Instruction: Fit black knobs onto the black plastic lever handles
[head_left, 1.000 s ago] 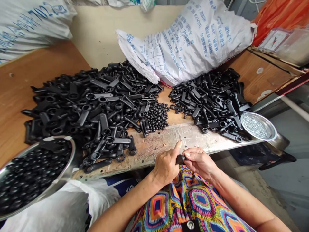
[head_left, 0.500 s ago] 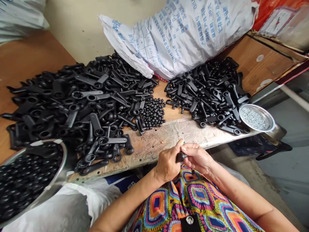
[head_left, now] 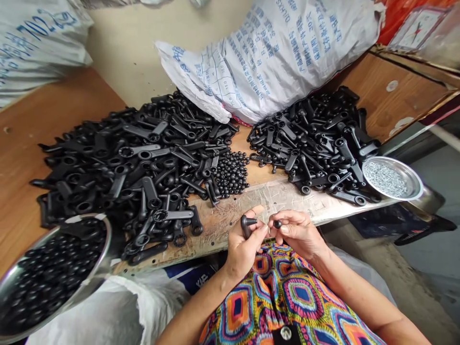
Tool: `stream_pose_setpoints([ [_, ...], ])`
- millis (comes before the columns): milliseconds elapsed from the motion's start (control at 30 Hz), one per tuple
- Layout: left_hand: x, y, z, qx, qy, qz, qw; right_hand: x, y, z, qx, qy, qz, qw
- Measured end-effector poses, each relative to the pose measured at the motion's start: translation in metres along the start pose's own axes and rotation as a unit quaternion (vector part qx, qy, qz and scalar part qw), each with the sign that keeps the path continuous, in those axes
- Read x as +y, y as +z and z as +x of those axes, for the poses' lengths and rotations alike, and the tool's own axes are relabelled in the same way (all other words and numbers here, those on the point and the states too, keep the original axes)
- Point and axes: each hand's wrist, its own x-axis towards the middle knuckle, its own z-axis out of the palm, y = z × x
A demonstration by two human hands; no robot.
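Just past my lap, my left hand (head_left: 239,254) is closed around a black plastic crank handle (head_left: 247,224), whose short peg points to the right. Opposite it, my right hand (head_left: 302,235) pinches a small black ball knob (head_left: 277,224) between thumb and fingers. The fingertips of both hands nearly meet; a thin pale sliver shows there, too small to name. Beyond my hands lies a little pile of black ball knobs (head_left: 232,173), beside a large heap of crank handles (head_left: 143,158).
Another heap of crank handles (head_left: 316,143) lies to the right, beside a metal dish (head_left: 419,191) of small silvery pins. A metal basin (head_left: 104,235) of black balls stands at left. A printed white sack (head_left: 273,57) lies behind; a wooden box (head_left: 406,91) stands at right.
My hands, earlier pressed together around a black part, have drawn slightly apart. The crank handle and the ball knob now show separately. The view has shifted a little to the left.
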Motion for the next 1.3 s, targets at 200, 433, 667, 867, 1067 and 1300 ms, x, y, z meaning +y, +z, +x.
stream_pose_setpoints([
  [200, 0.006, 0.007, -0.003, -0.030, -0.011, -0.044, 0.999, 0.003, 0.004, 0.001, 0.016, -0.091, -0.030, 0.995],
  [433, 0.005, 0.009, 0.003, -0.012, -0.030, -0.059, 0.998, 0.010, 0.005, 0.004, 0.044, -0.055, -0.046, 0.996],
  [667, -0.002, 0.006, 0.012, -0.022, -0.032, -0.066, 0.997, 0.009, -0.004, 0.012, 0.018, -0.138, -0.241, 0.960],
  [867, -0.001, 0.002, 0.019, -0.030, -0.047, -0.068, 0.996, 0.000, 0.001, 0.022, -0.017, -0.204, -0.372, 0.905],
  [1067, 0.002, 0.000, 0.018, 0.000, 0.015, 0.082, 0.996, 0.002, -0.001, 0.020, 0.083, -0.140, -0.287, 0.944],
  [1300, -0.003, -0.001, 0.020, 0.043, 0.176, 0.316, 0.931, 0.001, 0.008, 0.027, 0.060, -0.004, -0.036, 0.998],
])
